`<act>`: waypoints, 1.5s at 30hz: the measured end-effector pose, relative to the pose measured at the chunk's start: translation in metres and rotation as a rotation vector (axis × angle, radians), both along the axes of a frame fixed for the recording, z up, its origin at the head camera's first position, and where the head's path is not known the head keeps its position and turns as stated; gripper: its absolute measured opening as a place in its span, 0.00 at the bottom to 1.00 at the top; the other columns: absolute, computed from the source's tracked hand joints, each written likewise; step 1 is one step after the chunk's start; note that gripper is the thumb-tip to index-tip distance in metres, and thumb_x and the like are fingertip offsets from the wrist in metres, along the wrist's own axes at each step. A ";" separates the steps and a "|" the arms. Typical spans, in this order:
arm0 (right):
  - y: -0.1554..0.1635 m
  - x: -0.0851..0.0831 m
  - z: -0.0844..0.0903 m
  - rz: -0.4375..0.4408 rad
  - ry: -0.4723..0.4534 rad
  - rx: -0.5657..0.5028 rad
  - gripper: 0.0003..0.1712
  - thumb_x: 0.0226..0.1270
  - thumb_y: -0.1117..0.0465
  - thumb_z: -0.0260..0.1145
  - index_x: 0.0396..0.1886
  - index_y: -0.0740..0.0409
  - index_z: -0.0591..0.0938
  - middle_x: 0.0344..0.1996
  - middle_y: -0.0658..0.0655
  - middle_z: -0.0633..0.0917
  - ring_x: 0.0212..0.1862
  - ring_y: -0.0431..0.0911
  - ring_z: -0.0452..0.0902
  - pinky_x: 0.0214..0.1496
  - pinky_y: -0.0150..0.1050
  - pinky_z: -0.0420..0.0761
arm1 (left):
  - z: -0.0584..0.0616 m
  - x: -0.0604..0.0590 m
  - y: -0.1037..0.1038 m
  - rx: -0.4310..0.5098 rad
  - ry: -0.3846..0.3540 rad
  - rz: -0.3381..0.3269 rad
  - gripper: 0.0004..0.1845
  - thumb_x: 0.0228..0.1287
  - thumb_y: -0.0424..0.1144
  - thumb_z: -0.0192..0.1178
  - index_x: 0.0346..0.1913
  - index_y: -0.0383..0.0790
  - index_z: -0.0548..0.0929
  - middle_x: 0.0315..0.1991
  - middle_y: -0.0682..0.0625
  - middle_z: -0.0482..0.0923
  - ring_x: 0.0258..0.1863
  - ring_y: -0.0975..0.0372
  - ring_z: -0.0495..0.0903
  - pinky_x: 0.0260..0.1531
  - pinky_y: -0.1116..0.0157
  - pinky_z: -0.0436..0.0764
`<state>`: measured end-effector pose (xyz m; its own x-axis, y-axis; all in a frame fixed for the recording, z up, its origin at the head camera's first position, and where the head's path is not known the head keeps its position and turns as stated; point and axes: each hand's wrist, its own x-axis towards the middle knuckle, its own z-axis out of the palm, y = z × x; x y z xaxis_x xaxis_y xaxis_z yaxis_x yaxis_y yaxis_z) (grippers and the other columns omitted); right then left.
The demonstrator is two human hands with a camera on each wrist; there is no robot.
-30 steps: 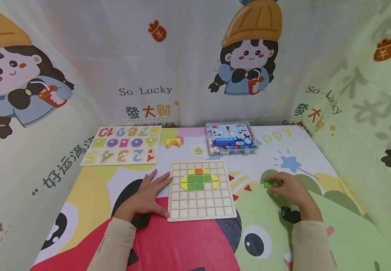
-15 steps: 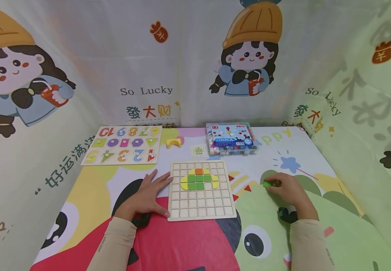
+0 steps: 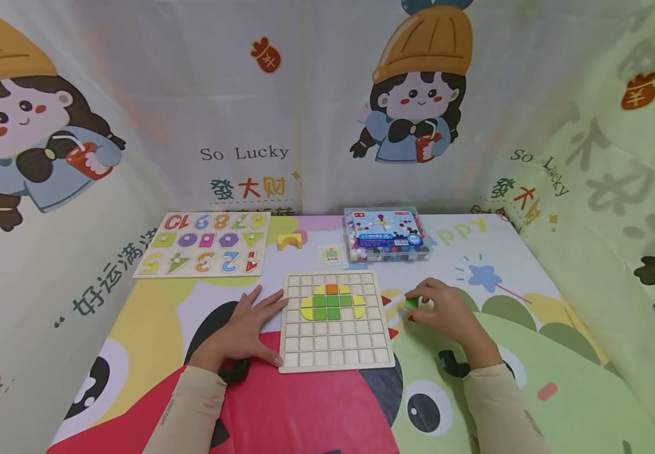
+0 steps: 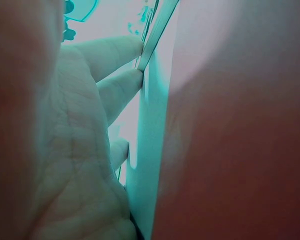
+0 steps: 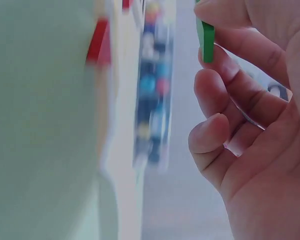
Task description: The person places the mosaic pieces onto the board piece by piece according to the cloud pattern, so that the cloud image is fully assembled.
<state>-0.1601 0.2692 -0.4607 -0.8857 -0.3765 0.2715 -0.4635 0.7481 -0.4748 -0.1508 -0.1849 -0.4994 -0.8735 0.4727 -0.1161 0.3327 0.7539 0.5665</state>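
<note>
A wooden grid board (image 3: 336, 343) lies flat in the middle of the table. Green, yellow and orange tiles form a shape in its upper half, with one bare cell beside the lower green tiles (image 3: 333, 313). My left hand (image 3: 242, 331) rests at the board's left edge, fingers spread and straight; in the left wrist view fingertips touch the board's side (image 4: 157, 37). Right of the board, my right hand (image 3: 443, 312) pinches a green square tile (image 3: 411, 303) between thumb and fingers. In the right wrist view that tile (image 5: 207, 42) shows edge-on, the other fingers loosely curled.
Behind the board lies a small pattern card (image 3: 332, 255), next to a clear plastic box (image 3: 387, 234) of colourful beads. A yellow arch block (image 3: 290, 241) sits left of the card. At the back left is a number and shape puzzle board (image 3: 205, 244).
My right hand has moved left toward the board, carrying the green tile. The left hand stays in place at the board's edge.
</note>
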 end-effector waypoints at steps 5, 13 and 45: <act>-0.031 -0.003 0.010 0.090 -0.034 0.048 0.13 0.60 0.65 0.78 0.46 0.58 0.91 0.44 0.53 0.86 0.40 0.46 0.81 0.39 0.38 0.84 | -0.001 -0.001 0.000 -0.002 0.004 -0.003 0.68 0.34 0.68 0.82 0.83 0.56 0.63 0.87 0.53 0.53 0.86 0.41 0.37 0.81 0.31 0.37; -0.075 -0.014 0.022 0.266 -0.099 0.229 0.10 0.65 0.62 0.77 0.46 0.56 0.93 0.43 0.51 0.87 0.47 0.45 0.80 0.53 0.44 0.87 | -0.001 0.000 0.002 -0.010 -0.005 0.006 0.67 0.34 0.67 0.83 0.83 0.56 0.63 0.87 0.53 0.53 0.87 0.42 0.37 0.81 0.31 0.39; -0.124 -0.030 0.010 0.403 -0.075 0.390 0.08 0.67 0.62 0.77 0.44 0.53 0.95 0.40 0.52 0.88 0.43 0.43 0.76 0.48 0.36 0.83 | 0.001 0.000 0.000 0.000 0.001 -0.001 0.68 0.34 0.67 0.83 0.83 0.54 0.64 0.86 0.52 0.54 0.86 0.41 0.37 0.81 0.31 0.37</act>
<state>-0.1896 0.1453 -0.4508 -0.6625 -0.7490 -0.0136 -0.7248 0.6454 -0.2410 -0.1508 -0.1852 -0.4980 -0.8734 0.4732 -0.1149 0.3340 0.7539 0.5658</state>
